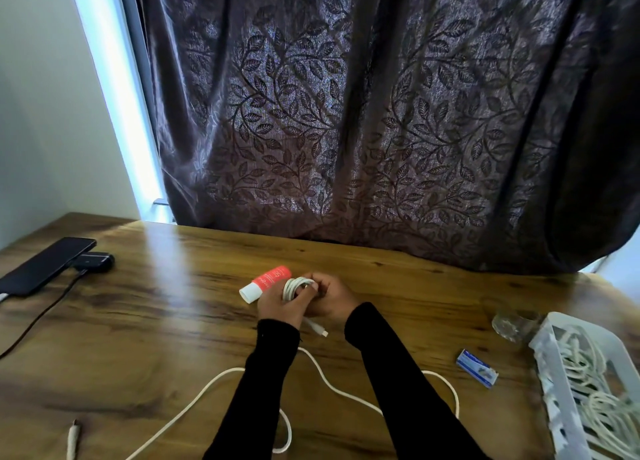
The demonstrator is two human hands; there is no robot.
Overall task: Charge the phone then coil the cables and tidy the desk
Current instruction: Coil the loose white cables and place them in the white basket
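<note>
While looped round the left hand (280,304), white cable (294,288) coil pinched between both hands' curled fingers (304,295), right hand (332,300) alongside.

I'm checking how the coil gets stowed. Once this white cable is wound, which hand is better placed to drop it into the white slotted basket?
Probably the right hand: the white slotted basket sits at the desk's right edge, on that hand's side. The left hand would have to cross over, though both now hold the white cable coil.
</note>
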